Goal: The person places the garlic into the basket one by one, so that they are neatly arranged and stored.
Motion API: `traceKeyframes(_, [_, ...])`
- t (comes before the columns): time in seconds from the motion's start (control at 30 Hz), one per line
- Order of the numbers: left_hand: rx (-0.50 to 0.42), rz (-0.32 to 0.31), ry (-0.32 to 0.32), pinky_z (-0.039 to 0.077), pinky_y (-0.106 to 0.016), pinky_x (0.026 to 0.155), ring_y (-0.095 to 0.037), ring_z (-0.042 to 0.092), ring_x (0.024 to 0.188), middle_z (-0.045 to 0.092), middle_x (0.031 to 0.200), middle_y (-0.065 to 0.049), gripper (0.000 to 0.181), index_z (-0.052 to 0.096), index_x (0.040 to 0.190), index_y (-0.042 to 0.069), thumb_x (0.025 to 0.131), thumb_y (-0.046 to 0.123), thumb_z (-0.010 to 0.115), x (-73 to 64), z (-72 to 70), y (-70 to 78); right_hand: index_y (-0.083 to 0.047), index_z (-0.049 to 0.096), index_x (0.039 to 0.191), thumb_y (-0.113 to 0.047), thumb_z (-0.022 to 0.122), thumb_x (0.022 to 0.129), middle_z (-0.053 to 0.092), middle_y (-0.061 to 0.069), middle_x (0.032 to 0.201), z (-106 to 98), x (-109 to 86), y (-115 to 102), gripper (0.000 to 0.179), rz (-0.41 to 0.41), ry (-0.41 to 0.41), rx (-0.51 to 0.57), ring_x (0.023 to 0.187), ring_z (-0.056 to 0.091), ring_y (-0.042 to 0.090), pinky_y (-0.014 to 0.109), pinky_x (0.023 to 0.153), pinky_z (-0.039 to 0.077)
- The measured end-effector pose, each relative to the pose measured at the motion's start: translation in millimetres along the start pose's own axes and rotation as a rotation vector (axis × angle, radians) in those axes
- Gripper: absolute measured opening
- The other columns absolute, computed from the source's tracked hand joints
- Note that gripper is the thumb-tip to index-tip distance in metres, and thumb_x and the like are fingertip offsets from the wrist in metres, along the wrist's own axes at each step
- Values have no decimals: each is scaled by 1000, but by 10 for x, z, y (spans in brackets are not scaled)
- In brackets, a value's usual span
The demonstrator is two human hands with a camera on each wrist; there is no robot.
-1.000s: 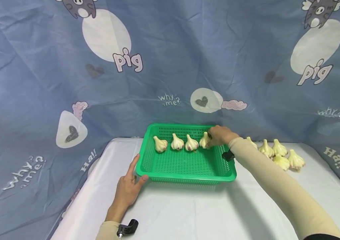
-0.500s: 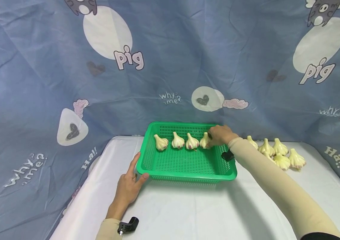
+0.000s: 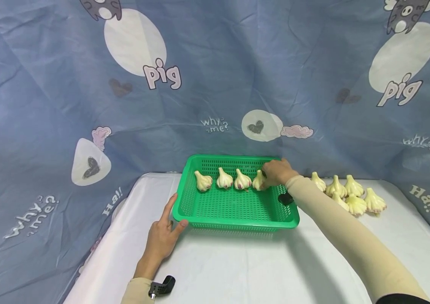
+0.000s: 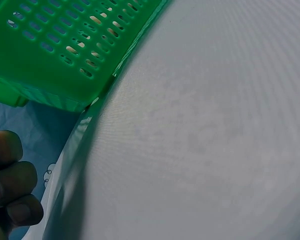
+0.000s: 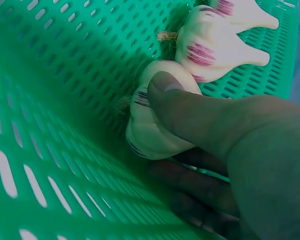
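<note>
A green plastic basket with slotted sides stands on the table. Along its far side lie several garlic bulbs, white with purplish streaks, among them one garlic bulb at the left end. My right hand reaches into the far right corner and holds the rightmost bulb. The thumb lies across its top, the other fingers partly hidden at its far side. At the basket's near left corner is my left hand, index finger straight along the side rim, thumb at the front rim. Its other fingers bend loosely in the left wrist view.
Right of the basket, several more garlic bulbs lie grouped on the white tablecloth. A blue printed curtain hangs close behind the table. My right forearm crosses over the basket's right rim.
My right hand has shifted very slightly left and toward me, and the bulb in it sits a little lower. My left hand keeps its place at the basket corner.
</note>
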State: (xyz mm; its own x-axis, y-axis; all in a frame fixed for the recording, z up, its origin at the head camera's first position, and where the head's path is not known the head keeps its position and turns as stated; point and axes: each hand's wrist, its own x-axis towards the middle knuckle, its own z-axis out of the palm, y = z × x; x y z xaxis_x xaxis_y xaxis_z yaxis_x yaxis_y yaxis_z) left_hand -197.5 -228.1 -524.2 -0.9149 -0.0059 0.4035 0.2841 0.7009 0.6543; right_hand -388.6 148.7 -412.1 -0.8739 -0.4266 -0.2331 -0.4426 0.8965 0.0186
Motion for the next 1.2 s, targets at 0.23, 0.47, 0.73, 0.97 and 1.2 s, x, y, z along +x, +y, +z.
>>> traceKeyframes(0.23, [2, 6, 12, 20, -20, 41, 9, 16, 43, 28, 47, 24, 85, 28, 168, 39, 97, 66, 66, -3, -3, -5, -10, 73, 97, -53, 87, 85, 74, 7, 98, 0, 9, -30, 47, 12, 2, -8, 99, 67, 30, 63, 110, 37])
traceKeyframes(0.47, [-5, -4, 4, 20, -21, 41, 9, 16, 43, 27, 48, 24, 85, 28, 168, 40, 97, 64, 68, -28, -9, 4, -13, 72, 94, -56, 87, 83, 74, 6, 99, 50, 12, -48, 46, 13, 14, -37, 98, 66, 29, 58, 103, 39])
traceKeyframes(0.73, [2, -1, 7, 20, -20, 41, 9, 16, 43, 27, 48, 24, 85, 29, 168, 38, 97, 64, 68, -30, -18, 14, -16, 62, 82, -54, 89, 82, 66, 2, 87, 61, 16, -47, 46, 18, 19, -30, 86, 60, 25, 54, 96, 39])
traceKeyframes(0.97, [-3, -13, 6, 19, -20, 40, 9, 17, 43, 28, 47, 24, 86, 28, 168, 40, 96, 63, 69, -30, -9, 6, -18, 58, 78, -54, 88, 83, 62, 1, 83, 35, 24, -59, 47, 19, 8, -18, 84, 55, 23, 53, 94, 37])
traceKeyframes(1.2, [-10, 4, 10, 19, -20, 40, 9, 16, 43, 28, 47, 24, 86, 28, 168, 40, 96, 62, 70, -8, 14, -5, -18, 61, 78, -56, 87, 84, 66, 1, 84, 10, 26, -65, 46, 41, -16, -17, 87, 59, 24, 56, 103, 37])
